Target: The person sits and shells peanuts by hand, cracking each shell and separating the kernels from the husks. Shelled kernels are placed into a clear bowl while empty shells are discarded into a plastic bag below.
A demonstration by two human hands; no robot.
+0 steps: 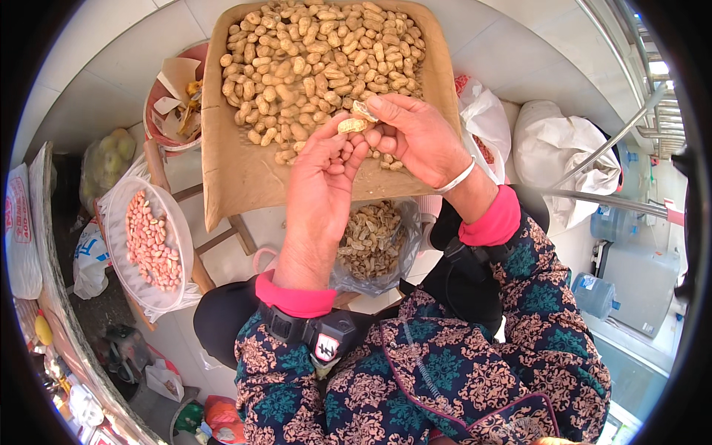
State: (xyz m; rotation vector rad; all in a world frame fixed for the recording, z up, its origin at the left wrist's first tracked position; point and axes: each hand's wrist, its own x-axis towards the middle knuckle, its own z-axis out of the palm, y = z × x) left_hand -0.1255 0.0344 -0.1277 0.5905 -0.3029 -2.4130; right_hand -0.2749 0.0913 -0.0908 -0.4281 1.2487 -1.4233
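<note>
Two opened pieces of peanut shell meet between my fingertips, above a brown tray (245, 192) heaped with unshelled peanuts (311, 61). My left hand (325, 178) is palm up, its fingertips on the lower shell piece (351, 126). The upper shell piece (362, 110) is pinched by the thumb and fingers of my right hand (417, 130), which wears a white bangle. My curled left fingers partly hide what lies in that palm. Below the tray, between my knees, a grey plastic bag (409, 236) holds empty shells (370, 239).
Shelled pink peanuts (153, 239) lie in a clear plastic bowl (186, 253) on a wooden-framed stool at left. A red bin (153, 119) with scraps stands beside the tray. White sacks (550, 150) are at right, near a metal bar (612, 201). A board edge (72, 311) runs along the left.
</note>
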